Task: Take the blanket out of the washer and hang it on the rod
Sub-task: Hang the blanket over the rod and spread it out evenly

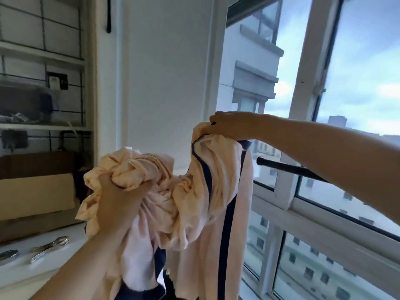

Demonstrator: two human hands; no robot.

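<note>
Clenched on a navy-bordered corner of the blanket (194,191) with the right hand (229,126), raised above and just left of the free end of the dark rod (285,167), probably to get a leading edge high enough to pass over the bar. Gripping a twisted, wrung-looking bunch of the same cloth with the left hand (121,198), lower and nearer the body, likely to take the weight and keep the bulk from dragging. Between the two grips, heavy peach folds with navy stripes running down, clear of any washer and held in the air; no washer in sight. Not yet draped over the bar: hanging just beside its end, contact there impossible to tell. Beyond the cloth, the bar itself running right along the white window frame (303,105), placed, presumably, for light and air. Off to the left, metal clips (49,245) lying on a white counter (71,254), perhaps kept handy for pinning; behind them a cardboard box (36,191) and wire shelving (41,50) on the wall. Next, probably: lifting the raised corner across the bar, then shaking out the twisted bunch to spread it.
</note>
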